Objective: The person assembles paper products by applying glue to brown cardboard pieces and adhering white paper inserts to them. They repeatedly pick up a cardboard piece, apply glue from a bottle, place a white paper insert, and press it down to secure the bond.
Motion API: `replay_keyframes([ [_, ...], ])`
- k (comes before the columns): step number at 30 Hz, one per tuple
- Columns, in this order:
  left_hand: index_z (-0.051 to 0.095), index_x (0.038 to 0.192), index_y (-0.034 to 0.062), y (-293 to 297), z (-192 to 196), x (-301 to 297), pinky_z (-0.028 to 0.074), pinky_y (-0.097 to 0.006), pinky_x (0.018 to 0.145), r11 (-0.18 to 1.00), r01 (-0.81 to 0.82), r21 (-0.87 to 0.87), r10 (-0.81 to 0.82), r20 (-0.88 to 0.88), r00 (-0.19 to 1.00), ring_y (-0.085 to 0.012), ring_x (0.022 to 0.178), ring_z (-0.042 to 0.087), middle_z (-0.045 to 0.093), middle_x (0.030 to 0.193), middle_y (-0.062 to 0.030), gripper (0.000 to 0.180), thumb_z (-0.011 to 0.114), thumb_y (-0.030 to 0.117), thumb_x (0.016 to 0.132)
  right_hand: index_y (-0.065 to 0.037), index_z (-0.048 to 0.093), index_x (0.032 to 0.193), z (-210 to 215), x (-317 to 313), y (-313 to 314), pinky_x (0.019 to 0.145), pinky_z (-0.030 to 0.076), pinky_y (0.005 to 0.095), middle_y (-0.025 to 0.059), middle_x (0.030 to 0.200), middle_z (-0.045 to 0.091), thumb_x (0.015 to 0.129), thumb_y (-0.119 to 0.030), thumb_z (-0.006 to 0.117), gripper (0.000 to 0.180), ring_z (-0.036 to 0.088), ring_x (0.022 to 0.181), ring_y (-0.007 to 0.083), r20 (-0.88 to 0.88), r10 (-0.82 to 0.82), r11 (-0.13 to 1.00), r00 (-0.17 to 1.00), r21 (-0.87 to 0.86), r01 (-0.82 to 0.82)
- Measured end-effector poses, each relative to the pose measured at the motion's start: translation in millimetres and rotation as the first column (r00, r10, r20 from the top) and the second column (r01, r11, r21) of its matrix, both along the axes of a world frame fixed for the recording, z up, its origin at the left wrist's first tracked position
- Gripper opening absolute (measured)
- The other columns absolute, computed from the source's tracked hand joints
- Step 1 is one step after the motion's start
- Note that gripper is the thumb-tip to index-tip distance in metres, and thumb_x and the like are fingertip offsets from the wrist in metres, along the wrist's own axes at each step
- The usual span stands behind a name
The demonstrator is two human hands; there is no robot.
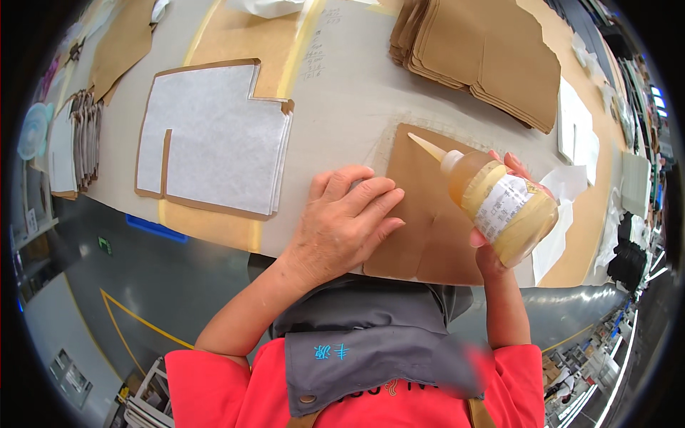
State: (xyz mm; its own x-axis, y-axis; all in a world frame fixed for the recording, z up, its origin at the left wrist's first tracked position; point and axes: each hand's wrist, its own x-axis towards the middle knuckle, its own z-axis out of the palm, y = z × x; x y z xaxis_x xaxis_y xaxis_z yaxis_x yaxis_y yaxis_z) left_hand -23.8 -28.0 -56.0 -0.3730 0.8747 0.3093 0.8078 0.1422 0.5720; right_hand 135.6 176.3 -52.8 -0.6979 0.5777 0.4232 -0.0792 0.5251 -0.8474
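A clear squeeze bottle (pixel 506 210) of yellowish liquid, with a pale label and yellow tape around it, lies tilted in my right hand (pixel 515 165). My right fingers wrap round its body. Its long pointed nozzle reaches to the upper left corner of a flat brown sheet (pixel 442 228) of leather-like material; whether the tip touches it I cannot tell. This sheet lies at the table's near edge and has a short slit in its middle. Beside its left edge rests my left hand (pixel 346 221), fingers bent and apart, with nothing visible in them.
To the left lies a stack of white-faced, brown-edged cut pieces (pixel 221 143). A thick pile of brown sheets (pixel 485 57) sits at the far right. White sheets (pixel 574 128) lie along the right side. More bundled pieces (pixel 82 143) stand at the far left. The table (pixel 342 114) ends just before my body.
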Motion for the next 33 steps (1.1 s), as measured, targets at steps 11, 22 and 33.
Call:
replay_keyframes([
  [11, 0.072, 0.116, 0.0101, 0, -1, 0, 0.04, -0.038, 0.097, 1.0, 0.005, -0.005, -0.005, 0.003, 1.0, -0.0225, 0.114, 0.057, 0.065, 0.117, 0.0004, 0.037, 0.079, 0.027, 0.084, -0.011, 0.032, 0.13, -3, 5, 4, 0.105, 0.051, 0.0479, 0.0253, 0.14, 0.055, 0.059, -0.059, 0.095, 0.106, 0.06, 0.127, 0.0399, 0.037, 0.064, 0.983, 0.997, 0.168, -0.069],
  [22, 0.071, 0.113, 0.0088, 1, -2, 1, 0.039, -0.038, 0.097, 1.0, 0.003, 0.021, -0.003, -0.002, 1.0, -0.0228, 0.114, 0.055, 0.06, 0.117, -0.0014, 0.038, 0.081, 0.023, 0.079, -0.011, 0.039, 0.126, 2, 43, 12, 0.107, 0.047, 0.0507, 0.0208, 0.142, 0.053, 0.055, -0.059, 0.097, 0.103, 0.056, 0.131, 0.0414, 0.093, -0.076, 0.991, 0.993, 0.118, 0.065],
  [33, 0.074, 0.114, 0.0127, 1, 1, 1, 0.041, -0.039, 0.097, 0.999, -0.006, -0.034, 0.005, -0.035, 0.999, -0.0252, 0.115, 0.057, 0.064, 0.117, -0.0012, 0.035, 0.08, 0.024, 0.082, -0.008, 0.025, 0.142, 5, 82, 20, 0.111, 0.043, 0.0574, 0.0233, 0.15, 0.044, 0.068, -0.071, 0.08, 0.112, 0.052, 0.133, 0.0465, 0.123, -0.262, 0.952, 0.957, 0.197, 0.235],
])
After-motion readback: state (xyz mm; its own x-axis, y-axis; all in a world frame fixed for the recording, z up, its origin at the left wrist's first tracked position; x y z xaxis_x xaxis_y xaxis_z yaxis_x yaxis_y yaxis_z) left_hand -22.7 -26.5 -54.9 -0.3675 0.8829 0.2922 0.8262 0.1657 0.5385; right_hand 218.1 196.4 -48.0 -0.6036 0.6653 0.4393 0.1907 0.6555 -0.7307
